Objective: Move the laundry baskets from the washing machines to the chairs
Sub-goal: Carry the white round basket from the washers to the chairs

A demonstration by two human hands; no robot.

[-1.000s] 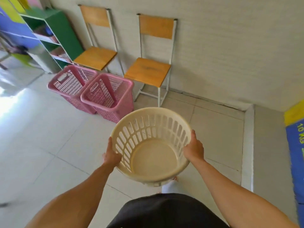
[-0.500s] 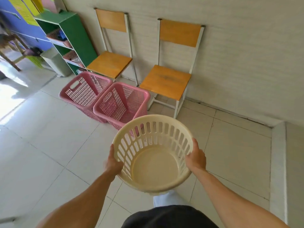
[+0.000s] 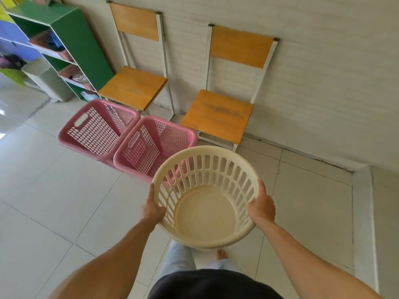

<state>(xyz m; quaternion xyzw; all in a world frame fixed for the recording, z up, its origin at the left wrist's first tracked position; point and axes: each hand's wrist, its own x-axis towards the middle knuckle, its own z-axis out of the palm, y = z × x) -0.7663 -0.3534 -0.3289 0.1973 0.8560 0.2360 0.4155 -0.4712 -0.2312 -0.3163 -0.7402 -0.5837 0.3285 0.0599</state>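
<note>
Carrying step — the left hand (image 3: 153,209) and right hand (image 3: 261,205) clasp the empty cream round laundry basket (image 3: 205,197) by its rim, above the floor; next, judging by the task, set it by the chair (image 3: 218,114) at 12 o'clock — clear of the pink baskets (image 3: 151,145) at 10.

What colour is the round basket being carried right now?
Cream, with slotted sides; the round basket shows best in the head view, the only one.

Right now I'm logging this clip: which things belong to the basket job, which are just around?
Job: cream basket held by left hand and right hand; two pink baskets; two chairs.
Around: green shelf; grey bin.
</note>
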